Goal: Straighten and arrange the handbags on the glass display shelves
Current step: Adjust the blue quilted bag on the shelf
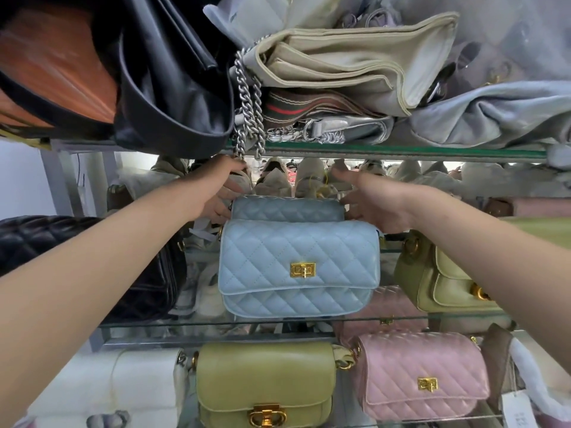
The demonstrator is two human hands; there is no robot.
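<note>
Two light blue quilted handbags stand one behind the other on the middle glass shelf [216, 327]. The front blue bag [298, 267] shows a gold turn clasp. The rear blue bag [287, 208] peeks above it. My left hand [221, 193] holds the rear bag's left end, fingers curled round it. My right hand [370, 202] grips its right end, thumb stretched toward the back. Both arms reach in from the lower corners.
A black quilted bag [77, 257] sits left, an olive bag [445, 282] right. Below stand an olive bag [265, 381] and a pink quilted bag [423, 375]. The top shelf [401, 152] holds piled bags, with a silver chain [247, 118] hanging over its edge. Wrapped bags crowd the back.
</note>
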